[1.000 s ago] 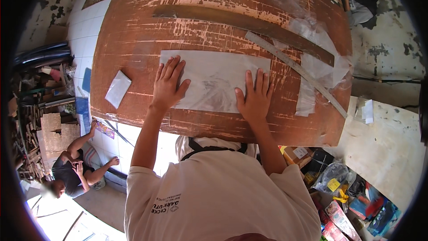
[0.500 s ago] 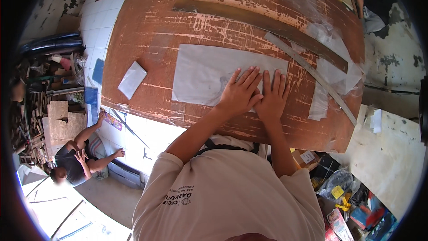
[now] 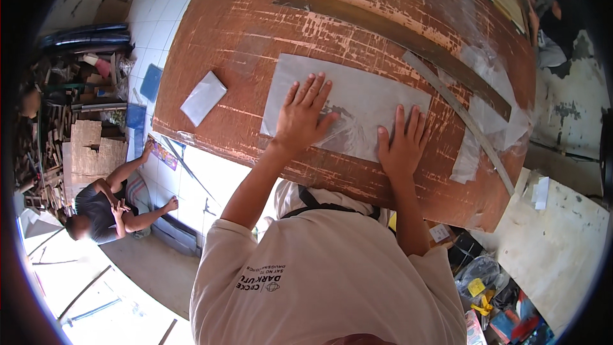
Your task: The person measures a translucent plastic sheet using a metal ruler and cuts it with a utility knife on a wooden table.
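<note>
Apparent step: smoothing. Left hand (image 3: pixel 299 122) and right hand (image 3: pixel 403 148) lie open, gripping nothing, on the pale sheet (image 3: pixel 369 103) by the bench's (image 3: pixel 338 171) near edge. Next stroke would call for even palm pressure.

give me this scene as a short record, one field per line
surface: worn brown tabletop
left grip: open hand, palm down on the grey plastic sheet
right grip: open hand, on the sheet's right end
left side: small grey-white packet
right side: grey straightedge, loose clear plastic
beyond: long brown bar
others: seated person lower left, second person partly visible upper right
</note>
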Available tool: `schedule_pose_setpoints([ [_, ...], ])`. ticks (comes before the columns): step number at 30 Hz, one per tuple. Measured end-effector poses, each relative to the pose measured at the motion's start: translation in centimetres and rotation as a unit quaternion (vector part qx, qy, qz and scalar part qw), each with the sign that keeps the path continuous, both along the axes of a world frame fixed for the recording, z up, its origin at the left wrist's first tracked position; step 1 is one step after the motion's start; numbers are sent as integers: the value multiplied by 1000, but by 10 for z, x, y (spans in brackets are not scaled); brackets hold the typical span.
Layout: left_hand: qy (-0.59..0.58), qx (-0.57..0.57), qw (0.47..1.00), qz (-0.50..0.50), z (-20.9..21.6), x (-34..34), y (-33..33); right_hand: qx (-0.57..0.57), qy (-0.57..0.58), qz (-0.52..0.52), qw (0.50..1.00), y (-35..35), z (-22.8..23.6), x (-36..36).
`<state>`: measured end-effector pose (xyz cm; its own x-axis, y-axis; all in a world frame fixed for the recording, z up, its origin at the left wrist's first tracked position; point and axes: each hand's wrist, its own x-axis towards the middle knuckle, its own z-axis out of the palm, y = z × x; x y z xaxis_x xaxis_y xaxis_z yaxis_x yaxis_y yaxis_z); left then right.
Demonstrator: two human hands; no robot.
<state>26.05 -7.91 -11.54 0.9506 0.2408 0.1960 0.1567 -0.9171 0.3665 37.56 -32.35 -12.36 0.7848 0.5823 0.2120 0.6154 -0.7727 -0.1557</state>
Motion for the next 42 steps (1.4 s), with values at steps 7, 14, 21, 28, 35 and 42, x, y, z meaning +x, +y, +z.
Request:
schedule_pose_setpoints([
  [7,10,-5,999,33,-1,-15,24,2,-3,1,1000,0,0,0],
  [14,-8,17,999,43,-1,-19,32,8,-4,2,1000,-1,-1,1],
  [21,-167,-165,970,64,18,-41,49,8,-4,7,1000,-1,-4,1],
  [28,-249,-465,807,266,28,-123,29,-13,-5,14,1000,-3,-3,2],
  [35,-239,-845,379,293,33,-155,-22,18,-47,67,996,32,51,8],
  [42,-276,-874,301,264,18,-148,-37,217,169,218,936,141,57,40],
])
